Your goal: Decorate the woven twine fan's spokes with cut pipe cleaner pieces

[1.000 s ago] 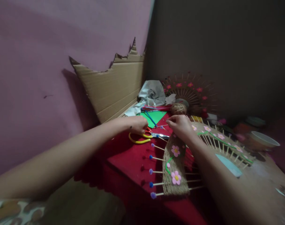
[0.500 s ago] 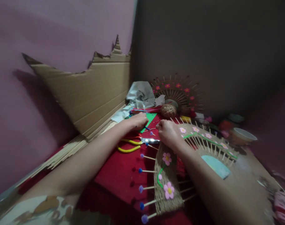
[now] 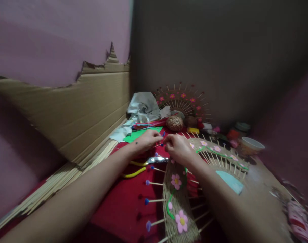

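Observation:
My left hand (image 3: pixel 152 138) is closed in a pinch beside a small blue strip (image 3: pixel 163 134); the strip seems to be between its fingertips. My right hand (image 3: pixel 174 144) is closed close to it, fingertips near a blue-tipped stick end (image 3: pixel 162 145); what it grips is too small to make out. Below the hands lie scissors with yellow handles (image 3: pixel 135 173). A curved twine-wrapped band (image 3: pixel 178 199) with pink flowers, a green line and sticks ending in blue and purple balls runs from under my right hand toward me.
Torn cardboard (image 3: pixel 93 101) leans on the left wall above a stack of thin sticks (image 3: pixel 60 189). Behind the hands are green paper (image 3: pixel 133 135), a twine ball (image 3: pixel 175 123) and a second flowered arch (image 3: pixel 178 96). A white bowl (image 3: pixel 252 143) stands at the right.
My left hand has moved right and come close to my right hand, with the blue strip now raised between them. The view has shifted, so most objects appear further left.

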A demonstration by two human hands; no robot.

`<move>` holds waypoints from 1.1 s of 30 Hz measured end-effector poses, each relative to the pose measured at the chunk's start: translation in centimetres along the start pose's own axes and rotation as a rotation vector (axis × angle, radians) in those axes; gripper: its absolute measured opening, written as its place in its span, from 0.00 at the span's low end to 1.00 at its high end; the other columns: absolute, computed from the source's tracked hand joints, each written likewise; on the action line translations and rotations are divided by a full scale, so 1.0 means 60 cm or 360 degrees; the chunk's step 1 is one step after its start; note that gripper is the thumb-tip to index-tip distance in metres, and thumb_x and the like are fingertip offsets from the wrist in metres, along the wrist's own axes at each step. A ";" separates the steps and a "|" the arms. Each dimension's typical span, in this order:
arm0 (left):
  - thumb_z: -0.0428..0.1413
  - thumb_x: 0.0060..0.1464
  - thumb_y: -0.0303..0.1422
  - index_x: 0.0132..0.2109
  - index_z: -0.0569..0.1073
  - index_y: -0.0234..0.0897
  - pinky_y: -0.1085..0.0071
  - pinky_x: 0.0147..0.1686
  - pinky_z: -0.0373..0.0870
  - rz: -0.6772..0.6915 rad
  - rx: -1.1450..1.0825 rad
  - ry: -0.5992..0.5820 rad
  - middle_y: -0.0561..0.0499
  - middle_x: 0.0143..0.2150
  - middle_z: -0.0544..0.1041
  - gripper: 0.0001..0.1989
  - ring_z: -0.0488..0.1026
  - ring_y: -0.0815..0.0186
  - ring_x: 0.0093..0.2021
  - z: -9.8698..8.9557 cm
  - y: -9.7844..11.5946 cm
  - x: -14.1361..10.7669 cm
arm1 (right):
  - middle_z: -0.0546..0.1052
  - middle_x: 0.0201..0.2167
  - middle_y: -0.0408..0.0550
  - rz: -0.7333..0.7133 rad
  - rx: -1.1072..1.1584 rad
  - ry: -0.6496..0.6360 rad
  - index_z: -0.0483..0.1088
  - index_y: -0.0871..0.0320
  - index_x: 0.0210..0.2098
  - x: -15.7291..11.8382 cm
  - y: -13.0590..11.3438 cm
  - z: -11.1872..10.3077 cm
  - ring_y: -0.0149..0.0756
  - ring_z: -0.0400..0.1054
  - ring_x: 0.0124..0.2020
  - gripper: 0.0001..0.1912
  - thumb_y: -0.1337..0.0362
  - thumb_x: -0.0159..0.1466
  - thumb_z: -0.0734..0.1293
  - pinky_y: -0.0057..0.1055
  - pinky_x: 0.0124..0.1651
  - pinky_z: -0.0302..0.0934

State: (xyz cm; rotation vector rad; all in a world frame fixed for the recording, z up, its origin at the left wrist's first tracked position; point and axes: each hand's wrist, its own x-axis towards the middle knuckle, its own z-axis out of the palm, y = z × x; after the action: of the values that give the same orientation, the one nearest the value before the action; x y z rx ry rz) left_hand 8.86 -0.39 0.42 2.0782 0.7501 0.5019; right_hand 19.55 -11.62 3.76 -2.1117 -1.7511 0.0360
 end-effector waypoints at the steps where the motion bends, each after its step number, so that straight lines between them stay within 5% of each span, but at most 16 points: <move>1: 0.49 0.50 0.37 0.29 0.67 0.36 0.74 0.19 0.55 -0.0044 -0.0119 -0.0087 0.58 0.17 0.59 0.09 0.57 0.72 0.17 0.008 0.001 0.002 | 0.80 0.29 0.49 -0.0011 0.0024 -0.0005 0.76 0.57 0.33 0.000 -0.001 -0.001 0.34 0.71 0.30 0.14 0.71 0.57 0.59 0.26 0.31 0.54; 8: 0.54 0.39 0.30 0.23 0.67 0.34 0.76 0.17 0.49 -0.0181 -0.0672 -0.0288 0.58 0.16 0.61 0.04 0.54 0.76 0.15 0.034 0.016 0.022 | 0.78 0.23 0.45 -0.0063 0.0224 -0.0083 0.77 0.57 0.28 0.004 0.007 -0.008 0.31 0.69 0.25 0.14 0.73 0.53 0.59 0.24 0.28 0.55; 13: 0.60 0.39 0.33 0.23 0.68 0.32 0.76 0.19 0.44 -0.0171 -0.0805 -0.0292 0.58 0.16 0.61 0.09 0.51 0.78 0.16 0.028 0.025 0.022 | 0.79 0.26 0.47 0.0026 0.0513 0.0082 0.77 0.60 0.32 0.016 0.049 -0.055 0.31 0.70 0.27 0.13 0.71 0.54 0.61 0.24 0.29 0.58; 18: 0.61 0.41 0.32 0.27 0.71 0.32 0.76 0.19 0.43 -0.0187 -0.0848 -0.0253 0.57 0.18 0.65 0.08 0.51 0.78 0.17 0.026 0.029 0.016 | 0.78 0.25 0.47 0.0143 0.0167 0.0105 0.78 0.61 0.32 0.030 0.093 -0.084 0.31 0.69 0.27 0.13 0.71 0.55 0.61 0.24 0.30 0.57; 24: 0.59 0.39 0.28 0.35 0.72 0.32 0.77 0.21 0.48 -0.0202 -0.0930 -0.0162 0.52 0.23 0.72 0.11 0.60 0.75 0.20 0.031 0.029 0.013 | 0.78 0.26 0.49 0.0207 -0.0068 0.0022 0.78 0.60 0.30 0.056 0.115 -0.063 0.34 0.70 0.30 0.12 0.72 0.53 0.63 0.25 0.30 0.55; 33: 0.56 0.44 0.26 0.36 0.70 0.32 0.79 0.19 0.49 -0.0178 -0.0987 -0.0142 0.49 0.26 0.75 0.08 0.61 0.76 0.20 0.030 0.017 0.014 | 0.79 0.32 0.53 0.0222 -0.0114 -0.0051 0.77 0.59 0.35 0.081 0.110 -0.024 0.38 0.71 0.32 0.12 0.64 0.54 0.65 0.27 0.29 0.55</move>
State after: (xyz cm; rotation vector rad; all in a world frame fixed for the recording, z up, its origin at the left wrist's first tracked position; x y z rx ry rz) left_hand 10.87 -1.37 0.34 1.4636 0.5626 0.4990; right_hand 27.19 -8.31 4.16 -2.2940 -1.6424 0.0469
